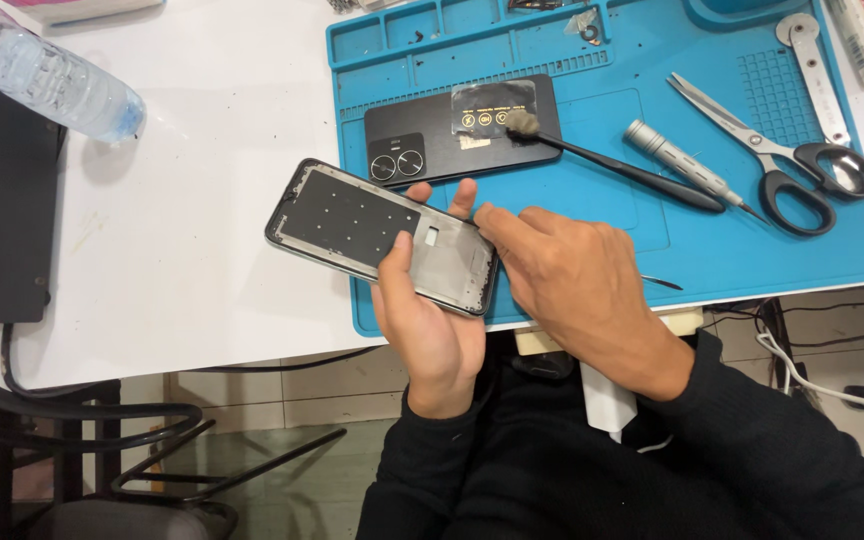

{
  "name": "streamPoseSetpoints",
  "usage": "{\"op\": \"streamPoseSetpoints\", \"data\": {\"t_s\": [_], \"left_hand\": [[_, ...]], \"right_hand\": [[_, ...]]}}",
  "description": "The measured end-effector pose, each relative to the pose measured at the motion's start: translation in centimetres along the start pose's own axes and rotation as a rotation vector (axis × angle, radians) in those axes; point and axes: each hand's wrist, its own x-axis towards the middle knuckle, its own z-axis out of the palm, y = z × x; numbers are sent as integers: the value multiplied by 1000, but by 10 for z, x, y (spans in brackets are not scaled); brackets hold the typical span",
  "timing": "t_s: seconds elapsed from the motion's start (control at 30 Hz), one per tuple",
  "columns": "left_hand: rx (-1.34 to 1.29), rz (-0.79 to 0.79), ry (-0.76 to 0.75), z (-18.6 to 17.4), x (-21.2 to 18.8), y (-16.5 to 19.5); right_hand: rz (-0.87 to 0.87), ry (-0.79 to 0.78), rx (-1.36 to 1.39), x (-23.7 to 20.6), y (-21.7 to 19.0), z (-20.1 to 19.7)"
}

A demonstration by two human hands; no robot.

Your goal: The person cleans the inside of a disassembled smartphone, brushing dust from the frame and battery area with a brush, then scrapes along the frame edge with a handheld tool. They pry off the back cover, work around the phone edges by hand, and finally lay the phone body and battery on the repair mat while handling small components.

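The opened black phone frame with its grey metal midplate (382, 235) lies cradled in the left hand (427, 320), fingers wrapped around it; the right hand (572, 275) presses a fingertip on its lower end (nothing gripped), over the blue silicone repair mat (652, 240) on the white table (202, 200).

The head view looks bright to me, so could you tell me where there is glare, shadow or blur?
In the head view the white table is nearly washed out by bright overhead light; the plastic bottle casts a soft shadow beside it; the scissors glint on the blue mat; the phone frame in the left hand is sharp, the right hand too; the floor below is dim.
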Motion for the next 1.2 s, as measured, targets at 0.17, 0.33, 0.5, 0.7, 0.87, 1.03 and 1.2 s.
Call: {"op": "streamPoseSetpoints", "data": {"t_s": [0.17, 0.33, 0.5, 0.7, 0.87, 1.03, 1.2], "left_hand": [[-28, -2, 10, 0, -4, 1], [-3, 34, -2, 1, -5, 0], [5, 56, -16, 2, -5, -1], [18, 62, 12, 3, -7, 1], [38, 90, -39, 1, -8, -2], [68, 126, -90, -2, -9, -7], [126, 129, -102, -4, -9, -10]], "right_hand": [[-18, 16, 42, -2, -1, -3], [-9, 25, 21, -2, -5, -4], [-13, 33, 51, -3, -5, -6], [-40, 73, 54, -7, -6, -4], [-9, 94, -146, -10, -9, 1], [3, 98, 74, -8, -7, -6], [67, 31, 153, -2, -7, -15]]}}
